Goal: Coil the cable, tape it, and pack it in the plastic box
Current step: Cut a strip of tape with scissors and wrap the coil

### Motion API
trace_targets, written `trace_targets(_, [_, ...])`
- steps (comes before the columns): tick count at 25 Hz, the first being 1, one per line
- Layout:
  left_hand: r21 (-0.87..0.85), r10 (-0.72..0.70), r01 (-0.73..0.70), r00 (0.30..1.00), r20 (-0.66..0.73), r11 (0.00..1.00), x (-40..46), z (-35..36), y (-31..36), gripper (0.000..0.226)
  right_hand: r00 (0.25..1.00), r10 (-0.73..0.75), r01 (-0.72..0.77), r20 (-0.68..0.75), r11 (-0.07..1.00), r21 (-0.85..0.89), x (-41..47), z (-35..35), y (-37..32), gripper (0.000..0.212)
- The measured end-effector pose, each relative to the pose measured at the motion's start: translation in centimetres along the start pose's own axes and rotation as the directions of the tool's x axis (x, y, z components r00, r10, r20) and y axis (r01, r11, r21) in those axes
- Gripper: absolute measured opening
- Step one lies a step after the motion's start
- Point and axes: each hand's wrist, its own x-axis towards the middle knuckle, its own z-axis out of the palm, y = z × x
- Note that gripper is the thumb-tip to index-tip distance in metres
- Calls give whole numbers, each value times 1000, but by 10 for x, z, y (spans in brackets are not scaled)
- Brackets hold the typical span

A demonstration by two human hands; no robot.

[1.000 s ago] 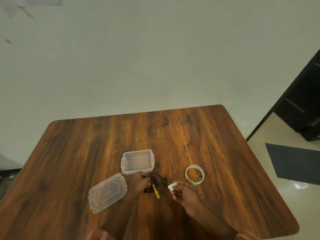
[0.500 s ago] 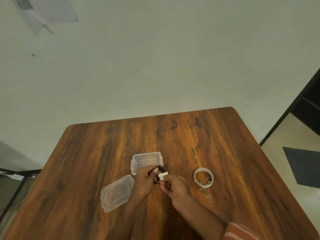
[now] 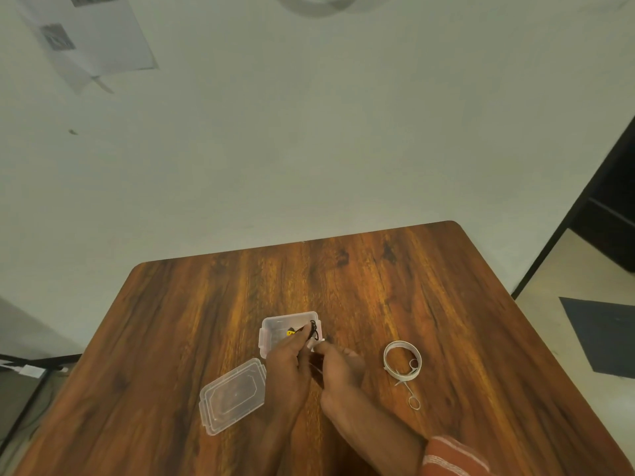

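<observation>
A small clear plastic box point(image 3: 275, 328) stands open in the middle of the wooden table point(image 3: 378, 286). My left hand point(image 3: 287, 364) holds the coiled black cable point(image 3: 312, 329) with its yellow tag point(image 3: 290, 332) over the box's right side. My right hand point(image 3: 340, 365) pinches a white piece of tape point(image 3: 314, 343) against the coil at the box's near right corner. How far the tape wraps the coil is hidden by my fingers.
The box's clear lid point(image 3: 233, 395) lies flat to the near left of my left hand. A white tape roll point(image 3: 402, 359) and small scissors point(image 3: 410, 393) lie to the right of my right hand. The table's far edge meets a pale wall.
Both hands have lifted the coil from the table and carried it forward over the box. My right hand brought the tape piece in against the coil. The camera tilted up.
</observation>
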Motion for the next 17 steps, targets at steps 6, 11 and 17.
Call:
trace_targets(6, [-227, -155, 123, 980, -129, 966, -1, -10, 10, 32, 979, -195, 193, -57, 980, -46, -5, -1, -5, 6])
trace_targets(11, [-260, -161, 126, 980, -118, 957, -3, -9, 12, 32, 918, -395, 387, 29, 878, -281, -15, 0, -13, 6])
trace_targets(17, [-242, -57, 27, 991, -120, 970, -12, -3, 29, 34, 970, -223, 241, 97, 933, -267, -15, 0, -12, 11])
